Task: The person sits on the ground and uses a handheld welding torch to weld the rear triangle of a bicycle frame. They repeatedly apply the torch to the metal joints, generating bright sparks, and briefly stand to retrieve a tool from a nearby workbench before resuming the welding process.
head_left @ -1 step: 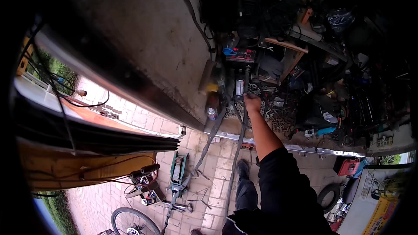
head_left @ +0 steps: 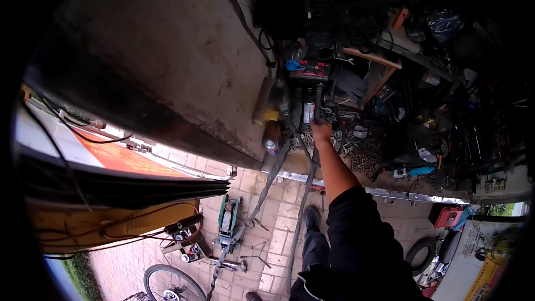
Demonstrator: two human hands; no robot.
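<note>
One right hand [head_left: 321,131] is beside one white can [head_left: 309,112].

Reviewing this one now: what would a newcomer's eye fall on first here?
Probably the right hand at the end of a black sleeve, reaching near the center to the lower end of a pale can; whether the fingers hold it is unclear. Then the green floor jack on the pale paving lower left of center, and the bicycle wheel cut off by the bottom edge.
</note>
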